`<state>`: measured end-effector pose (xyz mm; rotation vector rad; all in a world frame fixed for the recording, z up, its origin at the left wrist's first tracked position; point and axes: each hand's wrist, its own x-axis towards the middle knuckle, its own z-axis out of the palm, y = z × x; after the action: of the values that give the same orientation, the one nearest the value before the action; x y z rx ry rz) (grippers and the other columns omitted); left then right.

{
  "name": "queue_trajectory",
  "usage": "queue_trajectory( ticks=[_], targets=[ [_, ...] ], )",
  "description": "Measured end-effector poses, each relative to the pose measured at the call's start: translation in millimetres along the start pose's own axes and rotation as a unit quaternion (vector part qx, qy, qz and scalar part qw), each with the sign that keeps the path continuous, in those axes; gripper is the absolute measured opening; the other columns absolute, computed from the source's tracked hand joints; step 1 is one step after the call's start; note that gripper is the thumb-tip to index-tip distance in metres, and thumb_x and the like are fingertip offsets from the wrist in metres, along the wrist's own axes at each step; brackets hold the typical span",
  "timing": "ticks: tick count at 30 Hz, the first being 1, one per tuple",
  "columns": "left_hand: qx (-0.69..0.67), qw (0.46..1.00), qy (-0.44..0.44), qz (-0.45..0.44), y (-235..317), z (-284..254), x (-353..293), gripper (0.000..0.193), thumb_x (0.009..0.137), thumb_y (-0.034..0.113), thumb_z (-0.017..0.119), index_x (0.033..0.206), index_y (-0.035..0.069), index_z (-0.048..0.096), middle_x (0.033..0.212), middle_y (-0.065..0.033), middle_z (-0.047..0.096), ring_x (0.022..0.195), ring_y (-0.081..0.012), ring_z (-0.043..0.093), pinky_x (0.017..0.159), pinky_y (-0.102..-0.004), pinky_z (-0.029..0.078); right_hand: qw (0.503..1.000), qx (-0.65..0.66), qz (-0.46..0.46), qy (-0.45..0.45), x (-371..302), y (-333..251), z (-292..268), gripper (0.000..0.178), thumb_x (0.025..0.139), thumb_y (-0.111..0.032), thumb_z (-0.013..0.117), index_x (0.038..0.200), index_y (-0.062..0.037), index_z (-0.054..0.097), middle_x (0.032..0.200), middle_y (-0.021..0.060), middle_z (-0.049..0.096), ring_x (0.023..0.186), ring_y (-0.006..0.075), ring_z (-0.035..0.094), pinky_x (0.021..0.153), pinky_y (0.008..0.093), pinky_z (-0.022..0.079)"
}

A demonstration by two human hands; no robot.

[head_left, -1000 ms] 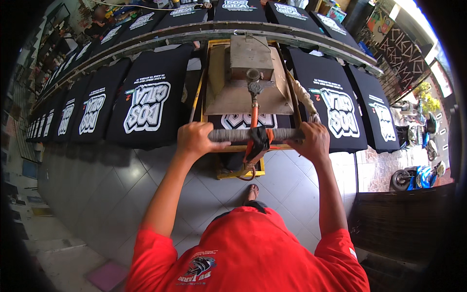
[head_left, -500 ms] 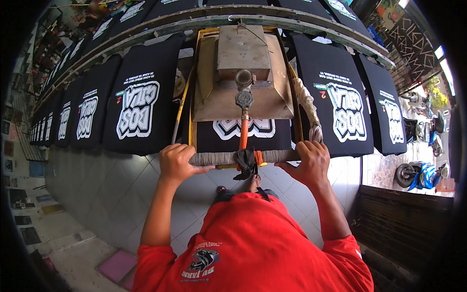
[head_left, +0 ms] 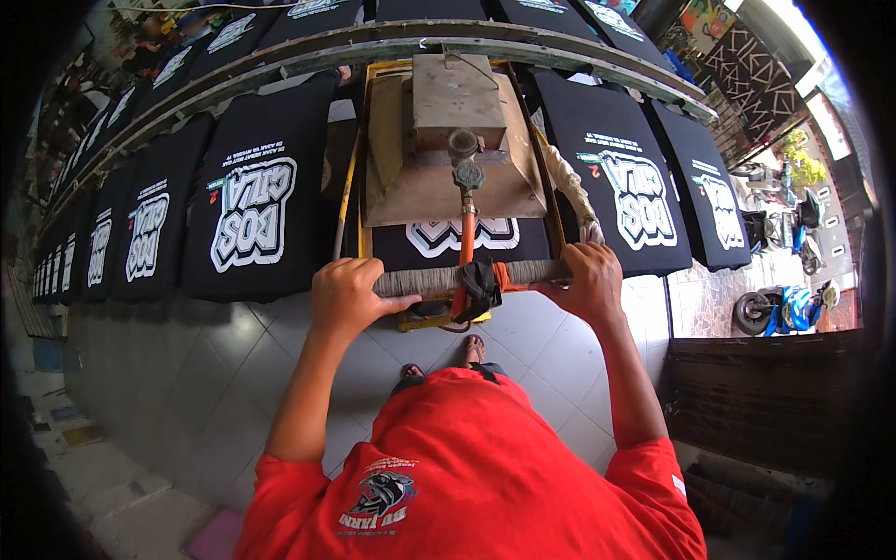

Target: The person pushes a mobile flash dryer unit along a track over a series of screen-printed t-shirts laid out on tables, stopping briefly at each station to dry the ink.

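Grey tiled floor [head_left: 224, 373], daylight at right with a blue-and-black motorcycle [head_left: 793, 308] parked outside. Rows of black T-shirts with white block-letter prints [head_left: 257, 121] lie flat, side by side, along the long benches. Centre: boxy, tan-grey metal hood with a sloped skirt [head_left: 457, 107], inside a yellow metal frame [head_left: 351, 201], over one black shirt; that shirt's white print [head_left: 439, 237] pokes out at the near edge (can't tell if hood touches cloth). Orange hose [head_left: 468, 243] runs from the hood's round fitting down to a grey cord-wrapped handlebar [head_left: 420, 282], black strap [head_left: 479, 287] tied mid-bar. Left hand [head_left: 347, 289] curled round the bar's left end, thumb stretched inward along it; right hand [head_left: 590, 280] wrapped round the right end, thumb likewise inward, beside a cream cloth-wrapped cable [head_left: 567, 182].
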<state>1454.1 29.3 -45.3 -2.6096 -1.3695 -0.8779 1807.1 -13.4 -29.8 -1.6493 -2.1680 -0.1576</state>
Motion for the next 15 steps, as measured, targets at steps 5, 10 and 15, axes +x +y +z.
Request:
queue_trajectory(
  ticks=[5,10,15],
  targets=[
    [-0.015,1.0,-0.01,-0.002,0,-1,1,0.064,0.06,0.063,0.081,0.06,0.008,0.049,0.057,-0.011,0.056,0.056,-0.033,0.06,0.052,-0.0429,0.047,1.0,-0.016,0.012,-0.015,-3,-4,-2,0.05,0.065,-0.05,0.085,0.07,-0.0093,0.056,0.069,0.0074,0.06,0.071,0.0282,0.064,0.069,0.0411,0.049],
    [-0.008,1.0,-0.015,0.002,-5,3,-3,0.063,0.062,0.061,0.082,0.059,0.006,0.051,0.059,-0.0126,0.059,0.058,-0.0354,0.063,0.052,-0.0442,0.049,0.998,-0.031,0.028,-0.043,-6,0,1,0.049,0.068,-0.053,0.082,0.074,-0.0095,0.06,0.072,0.0087,0.065,0.072,0.0291,0.067,0.068,0.0418,0.052],
    [0.0,1.0,-0.02,0.014,-5,-7,-1,0.059,0.065,0.06,0.082,0.063,0.005,0.059,0.063,-0.0128,0.063,0.059,-0.0342,0.065,0.054,-0.042,0.051,0.996,-0.018,0.048,-0.073,-5,-11,-6,0.054,0.073,-0.06,0.075,0.078,-0.0075,0.065,0.077,0.011,0.068,0.076,0.031,0.068,0.072,0.0431,0.052]
  ],
)
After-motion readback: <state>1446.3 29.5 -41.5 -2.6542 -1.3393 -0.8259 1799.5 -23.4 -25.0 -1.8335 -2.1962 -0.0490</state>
